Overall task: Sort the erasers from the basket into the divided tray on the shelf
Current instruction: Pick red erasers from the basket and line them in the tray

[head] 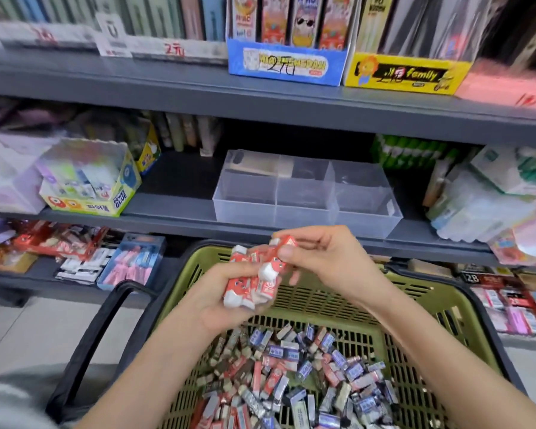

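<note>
A green plastic basket (421, 300) sits low in front of me, its bottom covered with several loose erasers (294, 376) in red and blue sleeves. Above it, my left hand (220, 289) grips a bunch of red-sleeved erasers (254, 280). My right hand (325, 258) pinches the top eraser (287, 243) of that bunch between thumb and fingers. The clear divided tray (307, 193) stands on the middle shelf just beyond my hands, and its compartments look bare.
A yellow glue box (90, 181) stands left of the tray, and green packs (415, 153) and white packets (483, 205) lie to its right. The basket's black handle (96, 339) hangs down at the left. Lower shelves hold more stationery.
</note>
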`<state>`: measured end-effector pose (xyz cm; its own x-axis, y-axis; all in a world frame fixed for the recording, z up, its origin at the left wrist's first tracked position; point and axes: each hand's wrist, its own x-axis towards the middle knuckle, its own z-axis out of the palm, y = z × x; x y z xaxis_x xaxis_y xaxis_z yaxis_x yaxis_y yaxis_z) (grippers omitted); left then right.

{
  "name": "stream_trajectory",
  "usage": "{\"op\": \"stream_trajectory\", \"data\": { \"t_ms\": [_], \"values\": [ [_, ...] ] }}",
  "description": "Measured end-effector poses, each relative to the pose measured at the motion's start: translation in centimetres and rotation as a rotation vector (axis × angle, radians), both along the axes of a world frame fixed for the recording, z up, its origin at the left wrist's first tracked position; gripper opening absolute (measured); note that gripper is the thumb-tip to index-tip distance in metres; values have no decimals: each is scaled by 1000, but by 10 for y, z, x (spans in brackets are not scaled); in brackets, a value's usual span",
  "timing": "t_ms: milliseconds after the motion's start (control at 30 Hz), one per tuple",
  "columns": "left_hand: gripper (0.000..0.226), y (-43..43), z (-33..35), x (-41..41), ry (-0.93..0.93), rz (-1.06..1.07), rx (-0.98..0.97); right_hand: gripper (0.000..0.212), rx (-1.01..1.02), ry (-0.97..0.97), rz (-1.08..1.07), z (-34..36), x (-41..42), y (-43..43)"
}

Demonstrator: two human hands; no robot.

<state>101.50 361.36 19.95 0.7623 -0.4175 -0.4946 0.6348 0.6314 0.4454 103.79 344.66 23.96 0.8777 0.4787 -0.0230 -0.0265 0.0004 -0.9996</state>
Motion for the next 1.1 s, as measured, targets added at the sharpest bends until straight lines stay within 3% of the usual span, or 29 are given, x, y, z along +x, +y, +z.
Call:
{"op": "stream_trajectory", "data": {
  "t_ms": [67, 167, 200, 300, 367, 567, 767, 967, 1033, 1100],
  "values": [
    [54, 7, 6, 13, -30, 61, -5, 14, -34, -87, -81, 2, 15, 3],
    [41, 26, 16, 41, -190, 202, 99, 8, -25, -123, -396, -5, 47, 4],
    [38, 35, 17, 55, -271, 280, 163, 13, -140, -176, -500, -9, 60, 3],
    [22, 63, 16, 96, -415, 499, 417, 31, -760, -372, -627, -28, 89, -6],
    [31, 77, 8, 120, -391, 586, 556, 32, -866, -417, -604, -36, 97, -10],
    [26, 79, -11, 133, -132, 507, 417, 33, -827, -446, -579, -40, 80, -27],
    [27, 66, -23, 114, -132, 373, 335, 22, -659, -328, -573, -27, 71, -48],
    [34, 61, -21, 112, -187, 341, 349, 7, -186, 70, -532, -10, 124, 12],
    [37, 60, -22, 111, -250, 280, 362, 9, -184, 184, -467, -9, 141, 36],
    [34, 60, -22, 110, -297, 237, 377, 16, -334, 209, -434, -16, 156, 55]
  ]
}}
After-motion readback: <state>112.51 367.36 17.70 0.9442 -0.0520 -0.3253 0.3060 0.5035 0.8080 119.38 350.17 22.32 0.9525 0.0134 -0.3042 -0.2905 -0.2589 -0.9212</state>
